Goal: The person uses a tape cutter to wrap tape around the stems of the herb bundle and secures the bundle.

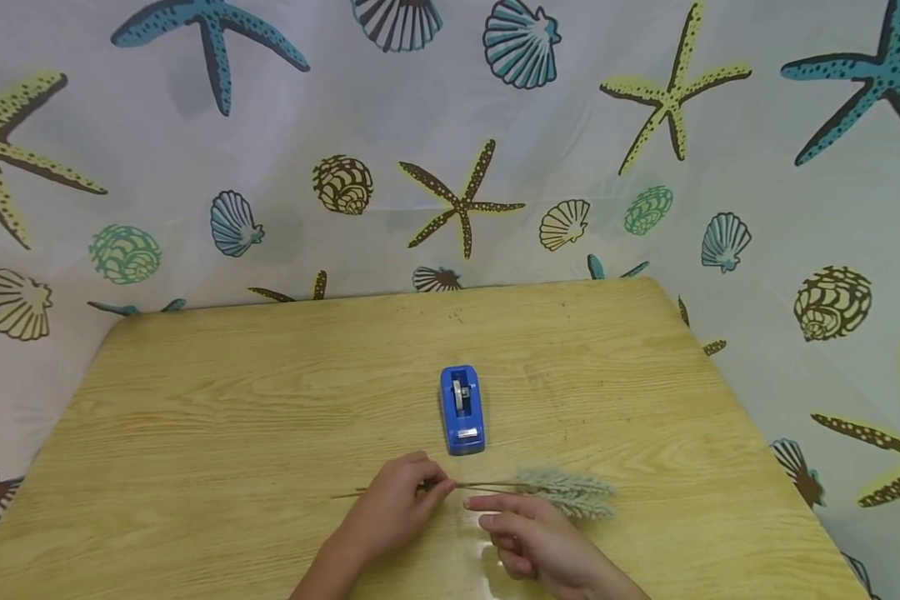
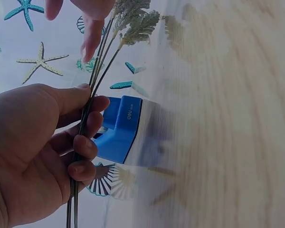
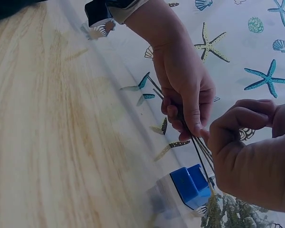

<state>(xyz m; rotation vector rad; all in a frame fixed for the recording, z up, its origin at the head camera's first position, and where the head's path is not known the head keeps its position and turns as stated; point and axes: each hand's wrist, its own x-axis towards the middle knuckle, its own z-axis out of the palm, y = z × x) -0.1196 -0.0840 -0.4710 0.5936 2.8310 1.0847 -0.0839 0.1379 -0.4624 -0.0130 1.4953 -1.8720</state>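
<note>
A small bunch of dried grass stalks with pale, fluffy, wheat-like heads [image 1: 562,482] lies across the front of the table in the head view, heads to the right. My left hand [image 1: 405,504] grips the thin stems [image 2: 104,73] between thumb and curled fingers, part way along. Just in front of the stems, my right hand [image 1: 543,540] has its index finger stretched out and the others loosely bent, holding nothing. Whether its fingertip touches a stem is unclear. Beyond both hands stands a blue tape dispenser [image 1: 461,408], also visible in the right wrist view.
The wooden table [image 1: 232,400] has a light yellow-brown grain. Behind it and along its sides hangs a white cloth [image 1: 292,225] printed with starfish and shells. A dark band [image 3: 99,12] sits at the left wrist in the right wrist view.
</note>
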